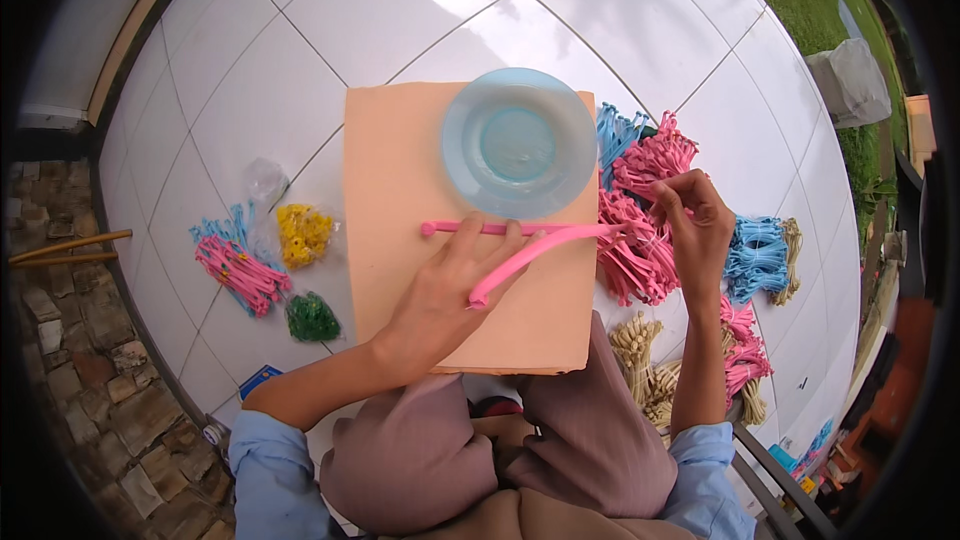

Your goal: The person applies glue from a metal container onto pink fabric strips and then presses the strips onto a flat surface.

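A pale orange board [400, 160] lies across my lap. On it, my left hand [440, 290] has its fingers closed over a soft pink strip [535, 258]. That strip curves up across the fingers toward the right, with one end near the knuckles. A straight pink length [450, 228] lies under the fingertips; whether both belong to one piece I cannot tell. My right hand [700, 225] is raised off the board's right edge, thumb and finger pinched together; anything between them is too small to make out. Behind the left hand sits a translucent blue plate [460, 145].
Tied bundles of pink strips [640, 250], blue strips [755, 255] and beige strips [635, 345] are on the tiles at right. At left are a pink-and-blue bundle [240, 265], a bag of yellow pieces [303, 235] and a green bag [312, 318].
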`<state>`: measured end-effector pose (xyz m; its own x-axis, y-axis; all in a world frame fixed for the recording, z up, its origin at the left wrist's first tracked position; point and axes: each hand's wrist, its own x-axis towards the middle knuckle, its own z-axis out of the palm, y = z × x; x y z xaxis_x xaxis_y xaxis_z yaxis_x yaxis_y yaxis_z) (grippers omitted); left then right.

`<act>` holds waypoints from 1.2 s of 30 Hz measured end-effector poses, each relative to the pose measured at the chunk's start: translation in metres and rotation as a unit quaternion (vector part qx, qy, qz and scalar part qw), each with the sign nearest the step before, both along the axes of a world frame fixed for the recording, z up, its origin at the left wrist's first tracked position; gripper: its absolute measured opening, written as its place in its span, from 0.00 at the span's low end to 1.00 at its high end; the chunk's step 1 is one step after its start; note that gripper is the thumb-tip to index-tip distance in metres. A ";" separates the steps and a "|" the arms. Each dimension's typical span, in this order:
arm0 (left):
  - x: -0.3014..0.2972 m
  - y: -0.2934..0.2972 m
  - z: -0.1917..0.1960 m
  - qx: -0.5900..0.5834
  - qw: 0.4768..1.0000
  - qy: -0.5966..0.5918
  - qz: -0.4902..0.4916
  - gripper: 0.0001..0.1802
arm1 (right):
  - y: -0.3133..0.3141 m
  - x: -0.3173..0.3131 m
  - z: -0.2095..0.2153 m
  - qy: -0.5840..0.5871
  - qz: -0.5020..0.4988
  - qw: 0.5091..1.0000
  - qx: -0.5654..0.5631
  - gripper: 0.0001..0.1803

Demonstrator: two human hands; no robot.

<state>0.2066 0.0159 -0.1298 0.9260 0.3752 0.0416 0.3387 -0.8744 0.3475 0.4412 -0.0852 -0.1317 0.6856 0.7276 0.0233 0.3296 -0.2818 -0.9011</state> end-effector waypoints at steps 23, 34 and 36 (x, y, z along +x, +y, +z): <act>0.003 0.003 0.007 -0.220 0.970 -0.036 0.094 0.19 | 0.071 -0.023 0.011 -0.331 0.474 0.813 -0.078 0.34; 0.001 0.005 0.003 -0.186 0.980 -0.040 0.057 0.25 | 0.051 -0.022 0.007 -0.414 0.367 0.832 -0.032 0.20; 0.002 0.005 0.001 -0.187 0.980 -0.042 0.056 0.26 | 0.053 -0.022 0.006 -0.420 0.369 0.829 -0.025 0.19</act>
